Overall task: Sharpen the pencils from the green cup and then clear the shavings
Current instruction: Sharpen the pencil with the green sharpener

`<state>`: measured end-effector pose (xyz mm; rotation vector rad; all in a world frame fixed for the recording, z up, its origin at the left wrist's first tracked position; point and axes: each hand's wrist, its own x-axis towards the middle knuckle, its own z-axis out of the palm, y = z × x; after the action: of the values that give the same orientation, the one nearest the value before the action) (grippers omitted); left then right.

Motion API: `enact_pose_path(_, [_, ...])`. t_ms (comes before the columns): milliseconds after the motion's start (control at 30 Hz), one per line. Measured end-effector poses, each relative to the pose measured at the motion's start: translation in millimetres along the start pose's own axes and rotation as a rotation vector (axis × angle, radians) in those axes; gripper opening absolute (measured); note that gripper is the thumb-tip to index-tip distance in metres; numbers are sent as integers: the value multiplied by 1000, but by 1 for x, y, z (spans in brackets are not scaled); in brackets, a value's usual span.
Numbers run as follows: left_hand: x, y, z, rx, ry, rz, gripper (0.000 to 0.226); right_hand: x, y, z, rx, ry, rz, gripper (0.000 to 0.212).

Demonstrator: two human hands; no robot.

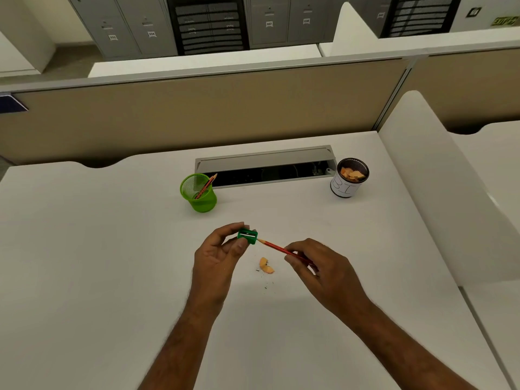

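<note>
My left hand (218,256) pinches a small green sharpener (247,236) between thumb and fingers above the white desk (98,249). My right hand (318,266) grips a red pencil (277,247) by its rear part; the pencil's tip sits at the sharpener's opening. A curl of pale shavings (266,265) and some dark specks lie on the desk just below the pencil. The green mesh cup (198,192) stands behind my left hand with pencils (205,187) leaning inside it.
A dark cup with a white paper label (349,177) stands at the back right and holds shavings. An open cable tray (267,170) runs between the two cups. A beige partition closes the desk's far side and a white divider its right side.
</note>
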<state>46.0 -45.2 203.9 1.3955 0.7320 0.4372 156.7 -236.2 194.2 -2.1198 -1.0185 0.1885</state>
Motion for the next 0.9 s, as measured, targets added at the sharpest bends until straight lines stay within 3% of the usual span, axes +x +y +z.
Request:
enact_pose_path(300, [-6, 0, 6, -106, -20, -4, 29, 9, -6, 1, -99, 5, -117, 19])
enact_pose_path(433, [-3, 1, 2, -152, -44, -3, 31, 21, -17, -4, 564, -311, 404, 29])
enact_pose_path(500, [-2, 2, 1, -151, -57, 0, 30, 21, -21, -8, 680, -358, 490, 31])
enact_pose_path(567, [-2, 2, 0, -166, -47, 5, 30, 17, -21, -9, 500, -323, 337, 24])
enact_pose_path(667, [-3, 1, 2, -214, -18, 7, 32, 9, -17, -8, -184, -153, -77, 27])
enact_pose_path(733, [-4, 1, 5, -237, -17, 2, 33, 7, -9, -5, -310, -67, -253, 25])
enact_pose_path(767, [-5, 1, 7, -251, -21, -5, 33, 8, -9, -4, -273, -68, -255, 22])
enact_pose_path(800, [-5, 1, 8, -264, -25, -12, 34, 12, -11, -5, -154, -98, -181, 21])
enact_pose_path(900, [-5, 4, 9, -271, -50, -15, 32, 21, -18, -15, 723, -384, 507, 33])
